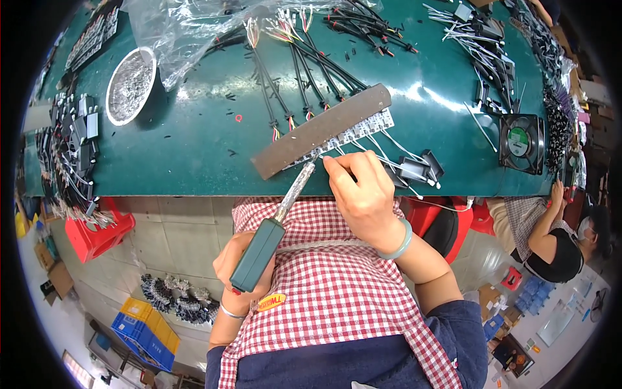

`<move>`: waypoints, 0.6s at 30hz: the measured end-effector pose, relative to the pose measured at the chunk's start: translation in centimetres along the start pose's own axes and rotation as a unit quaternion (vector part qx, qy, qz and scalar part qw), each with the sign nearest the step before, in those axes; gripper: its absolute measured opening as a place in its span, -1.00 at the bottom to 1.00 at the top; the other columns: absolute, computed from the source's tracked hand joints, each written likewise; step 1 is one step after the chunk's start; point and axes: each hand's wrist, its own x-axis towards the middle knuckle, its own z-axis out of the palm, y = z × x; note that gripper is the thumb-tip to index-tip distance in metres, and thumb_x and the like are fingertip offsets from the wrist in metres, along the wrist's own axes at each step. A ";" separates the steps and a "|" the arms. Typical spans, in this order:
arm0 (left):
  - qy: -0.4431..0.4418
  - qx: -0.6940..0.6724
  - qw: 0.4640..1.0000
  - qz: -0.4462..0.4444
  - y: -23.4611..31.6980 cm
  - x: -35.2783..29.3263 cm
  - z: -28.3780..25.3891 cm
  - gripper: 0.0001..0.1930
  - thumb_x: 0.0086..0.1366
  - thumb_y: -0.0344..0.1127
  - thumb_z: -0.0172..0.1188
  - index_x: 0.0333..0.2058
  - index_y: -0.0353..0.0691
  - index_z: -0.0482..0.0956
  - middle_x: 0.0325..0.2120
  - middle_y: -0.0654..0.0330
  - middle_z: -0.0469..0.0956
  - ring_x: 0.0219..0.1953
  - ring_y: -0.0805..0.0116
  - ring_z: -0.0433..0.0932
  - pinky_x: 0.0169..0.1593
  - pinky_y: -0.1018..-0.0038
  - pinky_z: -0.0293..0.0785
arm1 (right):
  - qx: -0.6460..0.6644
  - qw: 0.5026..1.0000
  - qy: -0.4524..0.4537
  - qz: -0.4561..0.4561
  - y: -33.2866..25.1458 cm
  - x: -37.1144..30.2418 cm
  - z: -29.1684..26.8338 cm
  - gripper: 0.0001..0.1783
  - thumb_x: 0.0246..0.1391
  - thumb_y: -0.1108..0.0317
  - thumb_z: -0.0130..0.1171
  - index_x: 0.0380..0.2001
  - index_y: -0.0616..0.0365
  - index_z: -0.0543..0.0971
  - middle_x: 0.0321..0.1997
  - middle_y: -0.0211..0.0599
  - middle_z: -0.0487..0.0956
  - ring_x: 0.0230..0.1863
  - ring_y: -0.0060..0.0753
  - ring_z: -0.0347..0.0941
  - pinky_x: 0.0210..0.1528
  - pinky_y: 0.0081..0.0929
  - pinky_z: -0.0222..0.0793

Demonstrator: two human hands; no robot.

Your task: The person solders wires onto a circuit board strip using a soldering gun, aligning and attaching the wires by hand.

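Observation:
My left hand [228, 258] is closed around the dark green handle of a soldering iron [259, 254]. The iron's metal barrel slants up to the right, its tip at the near edge of a strip of small circuit boards [370, 128]. Beside the tip, my right hand [364, 188] is pinched shut at the strip; what lies between its fingertips is too small to make out. A long brown bar [324, 131] lies along the strip and covers part of it. Black cables [264, 81] with coloured wire ends run from its far side. White wires lead to grey-black rectangular parts [414, 170] on the near side.
A white tub of silvery scraps [131, 87] and clear plastic film [184, 29] stand at the far left. More wired parts [81, 146] lie along the left edge. A small fan [521, 144] and white-wired parts [489, 58] are at right. Another person [560, 243] sits beyond the right side.

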 end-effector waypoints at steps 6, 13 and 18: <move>0.002 -0.008 1.000 -0.027 -0.5 -0.6 0.2 -0.80 -0.06 -0.55 0.34 -0.39 -0.43 0.59 -0.45 0.00 0.57 -0.49 0.13 0.61 -0.41 0.41 0.52 | -0.003 1.000 -0.004 0.003 0.1 -0.1 0.0 -0.65 -0.29 0.67 0.31 -0.29 0.29 0.64 -0.41 -0.30 0.52 -0.42 -0.31 0.41 -0.44 -0.43 0.36; -0.001 0.001 0.999 -0.033 -0.7 -0.9 0.1 -0.78 -0.02 -0.47 0.38 -0.35 -0.40 0.64 -0.42 0.01 0.60 -0.49 0.17 0.62 -0.43 0.40 0.50 | -0.002 1.000 -0.003 -0.003 0.1 -0.1 0.1 -0.65 -0.29 0.68 0.31 -0.29 0.29 0.64 -0.42 -0.30 0.51 -0.43 -0.31 0.41 -0.45 -0.43 0.36; 0.007 -0.005 0.999 -0.033 -0.8 -0.8 0.0 -0.78 -0.02 -0.47 0.38 -0.35 -0.40 0.64 -0.44 0.02 0.59 -0.51 0.18 0.61 -0.44 0.41 0.50 | -0.002 1.000 -0.001 -0.001 0.0 0.0 0.1 -0.65 -0.30 0.68 0.31 -0.29 0.31 0.64 -0.42 -0.29 0.51 -0.43 -0.30 0.41 -0.45 -0.43 0.36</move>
